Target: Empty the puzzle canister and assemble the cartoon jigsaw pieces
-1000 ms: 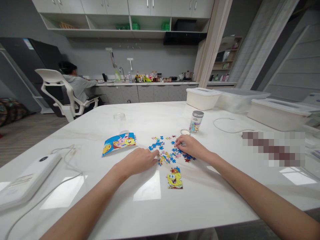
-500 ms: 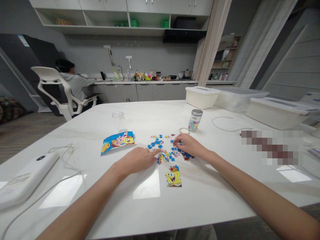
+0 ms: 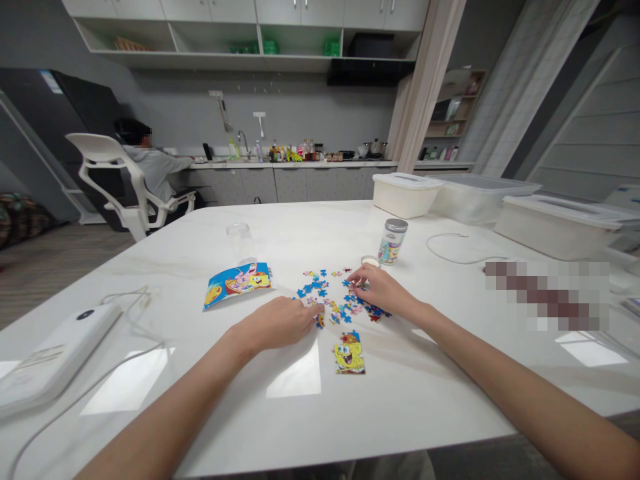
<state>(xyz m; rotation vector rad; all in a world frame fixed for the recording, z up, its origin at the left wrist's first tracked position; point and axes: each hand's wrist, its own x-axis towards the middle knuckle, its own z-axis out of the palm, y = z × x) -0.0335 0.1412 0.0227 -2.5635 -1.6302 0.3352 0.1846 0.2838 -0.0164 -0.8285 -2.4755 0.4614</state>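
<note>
Loose jigsaw pieces (image 3: 345, 309), mostly blue with yellow and pink bits, lie scattered on the white table between my hands. My left hand (image 3: 286, 321) rests at their left edge, index finger stretched out and touching pieces, thumb apart from it. Over the right side of the pile, my right hand (image 3: 381, 291) has its fingers curled together at a jigsaw piece; the fingertips partly hide it. Nearer to me lies a joined puzzle section (image 3: 350, 355) showing a yellow cartoon face. A curved picture sheet (image 3: 239, 285) with the same cartoon style lies beyond my left hand.
A printed tin (image 3: 393, 241) with a silver lid stands behind my right hand, beside a round lid (image 3: 371, 261). A clear cup (image 3: 240, 241) stands at the back left. White device (image 3: 60, 357) and cables lie left; storage bins (image 3: 405, 195) stand back right. A person sits beyond.
My left fingertips have shifted slightly among the pieces, and a few pieces beside them look rearranged. My right hand stays over the same spot with little movement.
</note>
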